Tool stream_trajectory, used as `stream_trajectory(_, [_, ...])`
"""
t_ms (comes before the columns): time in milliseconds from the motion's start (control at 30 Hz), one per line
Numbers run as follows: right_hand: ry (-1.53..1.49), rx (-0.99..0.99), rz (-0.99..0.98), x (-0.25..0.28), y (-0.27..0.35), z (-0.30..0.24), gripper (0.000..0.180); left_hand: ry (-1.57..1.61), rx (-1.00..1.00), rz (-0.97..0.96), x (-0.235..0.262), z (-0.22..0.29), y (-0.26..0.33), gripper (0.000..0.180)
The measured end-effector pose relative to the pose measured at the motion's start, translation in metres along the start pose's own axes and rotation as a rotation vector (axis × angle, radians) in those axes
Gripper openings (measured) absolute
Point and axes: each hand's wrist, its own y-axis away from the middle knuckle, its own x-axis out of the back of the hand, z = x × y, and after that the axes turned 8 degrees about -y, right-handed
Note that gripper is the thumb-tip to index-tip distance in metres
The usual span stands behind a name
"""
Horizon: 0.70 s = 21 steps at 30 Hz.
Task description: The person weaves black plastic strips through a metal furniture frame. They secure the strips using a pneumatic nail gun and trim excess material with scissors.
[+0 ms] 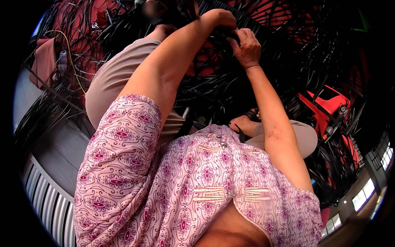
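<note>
Ahead of me my left hand (pixel 222 18) bends down over dark material, its fingers curled and mostly hidden. What it holds cannot be made out. Close beside it on the right, my right hand (pixel 247 47) pinches a black strip (pixel 233 40) between thumb and curled fingers. Just beyond the hands lies a band of parallel black strips (pixel 257 29), perhaps woven. Loose black strips (pixel 205 92) spread in a tangle below and around both hands.
Black strips cover a red surface (pixel 82 35). At left lie a brownish-pink cloth (pixel 44 61) and a thin yellow cord (pixel 68 45). A red plastic object (pixel 329 103) stands by my right knee. A slatted metal piece (pixel 49 197) is at lower left.
</note>
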Motion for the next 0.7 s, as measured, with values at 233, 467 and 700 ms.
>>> stream_trajectory(233, [-0.134, -0.186, -0.127, 0.002, -0.004, 0.001, 0.026, 0.322, 0.64, 1.082, -0.011, 0.059, 0.03, 0.022])
stream_trajectory(467, [-0.232, -0.481, -0.339, 0.012, -0.015, -0.001, 0.036, 0.792, 1.137, 1.072, -0.075, 0.16, 0.056, 0.026])
stream_trajectory(700, [-0.354, -0.502, -0.352, 0.009, -0.017, 0.002, 0.034, 1.511, 0.734, 0.976, -0.102, 0.134, 0.034, 0.027])
